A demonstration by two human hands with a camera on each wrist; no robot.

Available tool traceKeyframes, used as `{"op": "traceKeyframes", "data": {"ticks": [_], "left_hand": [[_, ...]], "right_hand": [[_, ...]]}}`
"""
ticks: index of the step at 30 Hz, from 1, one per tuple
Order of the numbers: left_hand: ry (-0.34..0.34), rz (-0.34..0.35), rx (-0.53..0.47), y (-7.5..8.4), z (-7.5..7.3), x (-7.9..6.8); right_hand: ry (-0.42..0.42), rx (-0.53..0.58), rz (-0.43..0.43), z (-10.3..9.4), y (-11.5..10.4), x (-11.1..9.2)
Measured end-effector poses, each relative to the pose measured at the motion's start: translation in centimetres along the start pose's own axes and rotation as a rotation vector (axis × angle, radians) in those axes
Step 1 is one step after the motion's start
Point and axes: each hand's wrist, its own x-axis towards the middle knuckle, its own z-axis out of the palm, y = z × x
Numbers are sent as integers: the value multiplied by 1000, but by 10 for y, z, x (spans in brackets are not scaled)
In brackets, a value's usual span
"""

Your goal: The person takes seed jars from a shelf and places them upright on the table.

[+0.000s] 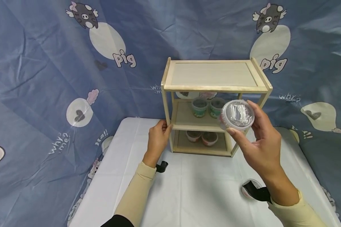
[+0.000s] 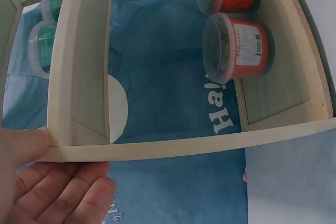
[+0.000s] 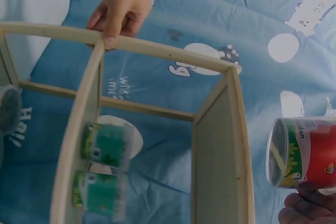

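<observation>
A small wooden shelf rack (image 1: pixel 213 74) with three levels stands on the table. My left hand (image 1: pixel 157 138) pinches its left front post at the middle shelf, thumb on one side and fingers on the other. In front of the rack's right side, my right hand (image 1: pixel 262 142) grips a round tub (image 1: pixel 238 114) by its edges, tilted with its clear lid toward the head camera. Its printed side, red with some green, shows in the right wrist view. Two green tubs (image 3: pixel 105 142) stand side by side on the middle shelf. The bottom shelf bears two orange-red tubs (image 2: pixel 247 50).
Another tub (image 1: pixel 245 191) stands on the white table (image 1: pixel 193 195) at the right, partly covered by the black wrist mount (image 1: pixel 258 193). Behind the rack hangs a blue pig-print cloth (image 1: pixel 147 28), which also runs along the table's sides.
</observation>
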Motion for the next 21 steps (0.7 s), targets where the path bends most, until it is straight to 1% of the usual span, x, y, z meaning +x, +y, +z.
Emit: {"op": "traceKeyframes", "data": {"ticks": [6, 9, 12, 15, 21], "left_hand": [[3, -2, -2, 1, 0, 1], [1, 2, -1, 1, 1, 0], [2, 8, 1, 1, 2, 0], [3, 8, -1, 2, 2, 0], [6, 6, 3, 2, 2, 0]], "right_hand": [[-14, 3, 1, -5, 6, -24], [-15, 10, 19, -7, 11, -35], [-14, 7, 46, -11, 16, -44], [-19, -19, 80, -14, 21, -54], [-23, -66, 160, -18, 34, -82]]}}
